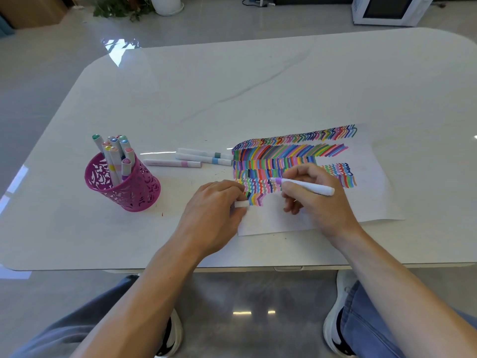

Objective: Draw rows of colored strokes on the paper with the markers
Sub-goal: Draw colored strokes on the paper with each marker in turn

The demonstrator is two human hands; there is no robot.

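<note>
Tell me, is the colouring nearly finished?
Mostly. Several full rows of strokes cover the top of the white paper sheet. The right hand holds a purple-tipped white marker by the short bottom row; the left hand holds a white cap. The bottom stays blank.

The paper point(371, 192) is white, its upper left part filled with rows of short strokes in blue, green, red, pink, purple, orange and black: zigzags along the top, slanted bars below, then wavy lines. The marker point(307, 186) in the right hand point(318, 200) is white with a lilac band near its tip. The cap point(241, 204) in the left hand point(214, 215) is white. The cup point(124, 186) is magenta with a cut-out leaf pattern; its pens point(116, 156) are white with green, blue, pink and orange ends. Three loose pens point(204, 157) are white, banded grey-green, light blue and pink. The table point(232, 86) is white with faint grey veins.
</note>
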